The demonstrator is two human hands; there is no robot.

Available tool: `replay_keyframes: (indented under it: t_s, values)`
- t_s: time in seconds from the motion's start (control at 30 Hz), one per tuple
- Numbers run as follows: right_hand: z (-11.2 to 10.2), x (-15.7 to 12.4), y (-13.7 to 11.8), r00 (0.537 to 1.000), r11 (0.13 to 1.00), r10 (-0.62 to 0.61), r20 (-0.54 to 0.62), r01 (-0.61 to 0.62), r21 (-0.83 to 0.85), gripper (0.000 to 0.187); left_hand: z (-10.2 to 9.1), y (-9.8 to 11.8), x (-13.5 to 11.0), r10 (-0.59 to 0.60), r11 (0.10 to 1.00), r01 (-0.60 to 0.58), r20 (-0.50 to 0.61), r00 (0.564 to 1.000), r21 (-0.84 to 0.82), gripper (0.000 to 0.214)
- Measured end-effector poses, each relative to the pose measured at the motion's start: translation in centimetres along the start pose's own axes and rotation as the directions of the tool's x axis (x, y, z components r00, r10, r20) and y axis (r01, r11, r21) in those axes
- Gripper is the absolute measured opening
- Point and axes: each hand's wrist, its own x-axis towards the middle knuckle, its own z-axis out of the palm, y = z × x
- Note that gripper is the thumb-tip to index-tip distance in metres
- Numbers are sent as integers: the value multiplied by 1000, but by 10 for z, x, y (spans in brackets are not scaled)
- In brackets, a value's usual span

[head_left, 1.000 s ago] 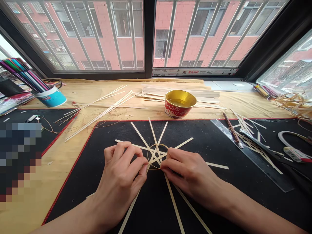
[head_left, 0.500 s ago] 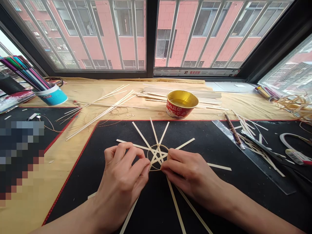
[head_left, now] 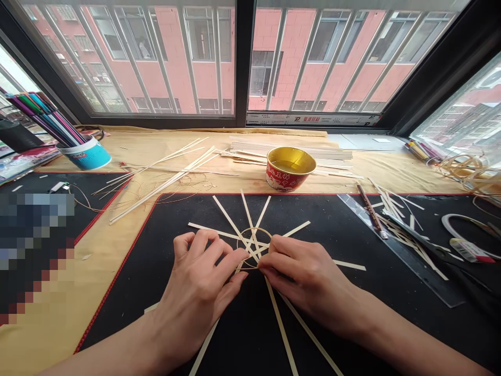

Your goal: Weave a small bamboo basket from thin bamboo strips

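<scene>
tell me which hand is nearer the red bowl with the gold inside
Right. The right hand is on the person's side of the red bowl, almost straight in front of it. The left hand is farther away, in front of the bowl and off to its left.

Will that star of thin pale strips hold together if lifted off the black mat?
Probably not. The thin pale wooden strips look stiff but light. Only a thin round tan strand seems to bind them, so they would likely splay if the left hand or right hand let go.
</scene>
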Motion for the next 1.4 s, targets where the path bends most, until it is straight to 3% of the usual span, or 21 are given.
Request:
replay_keyframes:
  t_s: [0.2, 0.3, 0.5, 0.77, 1.0, 1.2, 1.3, 1.33, 1.4]
  values:
    - [-6, 0, -6, 994, 997, -45, -95, 39, -63, 19, -5, 6, 1, 76, 997, -77, -74, 994, 1, 19]
    - [-8, 2, -9, 983, 995, -74, -168, 61, -78, 16, -14, 15, 3, 94, 996, -91, -172, 981, 24, 11]
    - [-21, 2, -25, 918, 995, -78, -388, 49, -85, 18, -39, 43, 8, 105, 988, -64, -309, 945, 140, 7]
    - [-36, -28, -58, 858, 970, -124, -498, -2, -245, 21, -52, 79, 5, 221, 947, -138, -276, 936, 290, 12]
    - [-42, -57, -69, 826, 932, -98, -555, -119, -343, 23, -42, 97, 1, 294, 941, -230, -265, 919, 247, 13]
    - [-51, -95, -88, 802, 907, -162, -575, -109, -407, 14, -41, 108, -1, 392, 915, -363, -182, 902, 173, 17]
    - [-71, -125, -77, 758, 905, -152, -635, -152, -398, 17, -45, 104, -5, 423, 905, -400, -201, 884, 144, 17]
    - [-80, -135, -67, 746, 893, -117, -656, -209, -398, 14, -46, 101, -7, 412, 911, -394, -215, 886, 123, 16]
    - [-99, -149, -37, 671, 856, 44, -740, -407, -318, 11, -50, 95, -12, 337, 940, -342, -230, 913, 20, 13]
